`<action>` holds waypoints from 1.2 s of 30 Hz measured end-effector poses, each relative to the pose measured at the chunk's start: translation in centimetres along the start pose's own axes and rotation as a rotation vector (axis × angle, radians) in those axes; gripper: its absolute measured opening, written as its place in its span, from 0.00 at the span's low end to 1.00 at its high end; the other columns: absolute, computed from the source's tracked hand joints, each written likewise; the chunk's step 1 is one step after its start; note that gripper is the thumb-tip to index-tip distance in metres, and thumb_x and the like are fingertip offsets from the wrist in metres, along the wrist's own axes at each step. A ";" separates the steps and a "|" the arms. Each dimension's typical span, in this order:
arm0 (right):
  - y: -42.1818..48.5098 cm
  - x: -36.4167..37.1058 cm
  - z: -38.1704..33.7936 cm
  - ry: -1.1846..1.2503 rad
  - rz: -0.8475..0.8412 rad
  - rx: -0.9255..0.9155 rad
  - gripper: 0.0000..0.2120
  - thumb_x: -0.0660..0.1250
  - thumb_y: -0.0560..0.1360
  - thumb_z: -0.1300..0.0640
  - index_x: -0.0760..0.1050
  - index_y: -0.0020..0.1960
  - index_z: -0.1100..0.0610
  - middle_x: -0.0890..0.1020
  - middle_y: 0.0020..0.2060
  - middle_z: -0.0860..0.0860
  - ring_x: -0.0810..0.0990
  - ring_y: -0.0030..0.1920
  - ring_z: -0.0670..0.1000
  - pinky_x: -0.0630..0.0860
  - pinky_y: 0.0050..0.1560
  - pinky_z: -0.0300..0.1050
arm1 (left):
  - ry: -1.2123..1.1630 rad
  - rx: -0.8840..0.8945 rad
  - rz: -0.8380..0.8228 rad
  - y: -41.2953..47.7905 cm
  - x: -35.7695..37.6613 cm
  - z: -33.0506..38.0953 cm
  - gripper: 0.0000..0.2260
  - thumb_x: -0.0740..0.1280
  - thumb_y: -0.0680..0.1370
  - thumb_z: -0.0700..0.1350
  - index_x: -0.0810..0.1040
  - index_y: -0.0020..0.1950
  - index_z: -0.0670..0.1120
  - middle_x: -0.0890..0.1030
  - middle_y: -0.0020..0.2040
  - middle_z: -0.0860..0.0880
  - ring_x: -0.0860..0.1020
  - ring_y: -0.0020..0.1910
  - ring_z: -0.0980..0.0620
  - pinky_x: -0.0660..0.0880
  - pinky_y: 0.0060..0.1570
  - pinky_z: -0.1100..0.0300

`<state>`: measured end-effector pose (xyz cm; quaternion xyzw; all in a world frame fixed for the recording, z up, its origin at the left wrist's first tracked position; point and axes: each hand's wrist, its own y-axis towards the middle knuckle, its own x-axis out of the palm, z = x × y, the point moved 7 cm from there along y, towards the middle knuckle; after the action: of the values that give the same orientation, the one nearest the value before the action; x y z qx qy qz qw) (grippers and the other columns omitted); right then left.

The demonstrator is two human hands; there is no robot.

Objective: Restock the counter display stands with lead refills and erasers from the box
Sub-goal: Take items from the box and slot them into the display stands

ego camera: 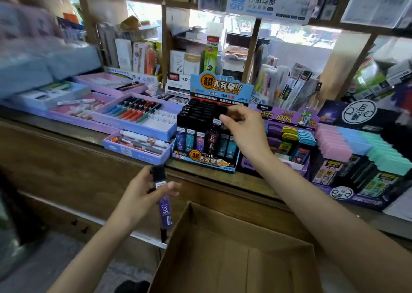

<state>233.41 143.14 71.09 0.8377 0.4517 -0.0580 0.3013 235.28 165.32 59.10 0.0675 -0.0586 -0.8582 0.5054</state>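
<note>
Head view: my right hand [243, 128] pinched a black-capped lead refill tube [217, 134] into the blue cardboard display stand [209, 159]; my left fingers [171, 187] gripped a purple refill tube [164, 206] above the open brown box [234, 252], likely next to seat.

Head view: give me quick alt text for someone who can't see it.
The right hand slots a black-capped lead refill into the blue display stand on the counter. The left hand holds a purple refill above an open cardboard box.
</note>
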 end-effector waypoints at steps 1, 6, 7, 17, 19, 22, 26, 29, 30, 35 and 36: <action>0.0 0.4 0.1 -0.025 0.001 -0.006 0.05 0.68 0.75 0.60 0.79 0.50 0.56 0.82 0.42 0.52 0.81 0.46 0.55 0.77 0.55 0.53 | -0.003 -0.007 0.001 -0.1 -0.3 -0.2 0.15 0.68 0.69 0.45 0.72 0.53 0.42 0.85 0.45 0.49 0.84 0.43 0.49 0.79 0.39 0.63; -0.4 1.6 0.5 -0.199 -0.020 -0.074 0.10 0.69 0.74 0.57 0.80 0.55 0.57 0.79 0.41 0.45 0.78 0.44 0.46 0.74 0.48 0.39 | -0.005 -0.017 0.005 -0.3 -0.9 -0.6 0.14 0.68 0.70 0.43 0.72 0.53 0.42 0.85 0.45 0.49 0.84 0.43 0.50 0.79 0.39 0.64; -0.5 1.6 0.5 -0.215 -0.021 -0.081 0.11 0.69 0.74 0.56 0.80 0.56 0.57 0.79 0.41 0.44 0.77 0.43 0.45 0.72 0.47 0.37 | 0.000 -0.014 0.003 -0.3 -0.8 -0.6 0.14 0.68 0.69 0.43 0.72 0.53 0.42 0.85 0.45 0.49 0.84 0.43 0.50 0.79 0.39 0.64; -0.1 2.1 1.9 -0.192 -0.050 -0.002 0.09 0.70 0.74 0.58 0.80 0.54 0.57 0.81 0.38 0.45 0.81 0.43 0.47 0.76 0.50 0.42 | -0.002 -0.015 -0.023 -0.2 -0.4 -1.0 0.15 0.68 0.68 0.45 0.73 0.54 0.44 0.85 0.45 0.49 0.84 0.43 0.51 0.79 0.42 0.64; -0.3 2.4 2.6 -0.215 -0.045 0.015 0.09 0.70 0.74 0.58 0.81 0.53 0.58 0.82 0.39 0.48 0.82 0.43 0.48 0.77 0.48 0.42 | -0.003 -0.015 -0.024 -0.2 -0.4 -1.1 0.15 0.68 0.69 0.45 0.73 0.54 0.44 0.85 0.45 0.49 0.84 0.43 0.51 0.79 0.42 0.65; -0.3 2.5 2.9 -0.226 -0.042 0.027 0.09 0.69 0.74 0.58 0.81 0.53 0.60 0.82 0.39 0.51 0.83 0.43 0.50 0.77 0.45 0.41 | 0.005 -0.017 -0.022 -0.1 -0.4 -1.2 0.15 0.69 0.69 0.45 0.73 0.54 0.44 0.85 0.45 0.49 0.84 0.43 0.51 0.79 0.42 0.64; -0.2 2.6 2.1 -0.516 -0.103 0.043 0.12 0.66 0.76 0.49 0.82 0.47 0.58 0.83 0.37 0.51 0.82 0.40 0.52 0.79 0.42 0.47 | 0.002 0.003 -0.028 -0.1 0.2 -0.7 0.13 0.69 0.69 0.45 0.74 0.51 0.44 0.85 0.44 0.48 0.84 0.43 0.50 0.79 0.42 0.63; -1.7 2.1 0.8 -0.804 -0.069 -0.047 0.16 0.62 0.78 0.45 0.81 0.44 0.56 0.80 0.33 0.49 0.80 0.37 0.53 0.73 0.35 0.43 | -0.043 0.012 -0.018 -0.2 0.9 -0.1 0.14 0.70 0.68 0.45 0.75 0.52 0.46 0.86 0.44 0.48 0.84 0.42 0.50 0.78 0.40 0.65; -2.6 2.1 0.2 -0.753 -0.068 -0.088 0.15 0.61 0.78 0.47 0.80 0.44 0.55 0.80 0.33 0.48 0.79 0.36 0.51 0.70 0.34 0.42 | -0.067 0.010 -0.016 -0.2 1.1 0.1 0.15 0.71 0.67 0.45 0.75 0.53 0.46 0.85 0.44 0.48 0.84 0.42 0.50 0.78 0.40 0.66; -7.2 4.4 -0.5 -0.057 -0.420 0.052 0.05 0.68 0.75 0.51 0.81 0.45 0.50 0.82 0.39 0.44 0.78 0.41 0.39 0.73 0.43 0.32 | -0.053 0.043 -0.074 -0.1 3.1 1.3 0.16 0.72 0.68 0.45 0.77 0.54 0.48 0.85 0.46 0.48 0.84 0.44 0.49 0.78 0.42 0.64; -7.9 4.8 -0.3 -0.018 -0.453 0.085 0.04 0.69 0.74 0.52 0.81 0.46 0.51 0.82 0.40 0.44 0.79 0.43 0.40 0.73 0.46 0.34 | -0.040 0.060 -0.090 0.0 3.5 1.6 0.16 0.72 0.68 0.45 0.77 0.55 0.48 0.85 0.46 0.48 0.84 0.44 0.49 0.79 0.44 0.62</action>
<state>229.90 149.97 65.95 0.7264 0.6227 -0.1506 0.2490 233.29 162.29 60.44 0.0679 -0.0912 -0.8791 0.4629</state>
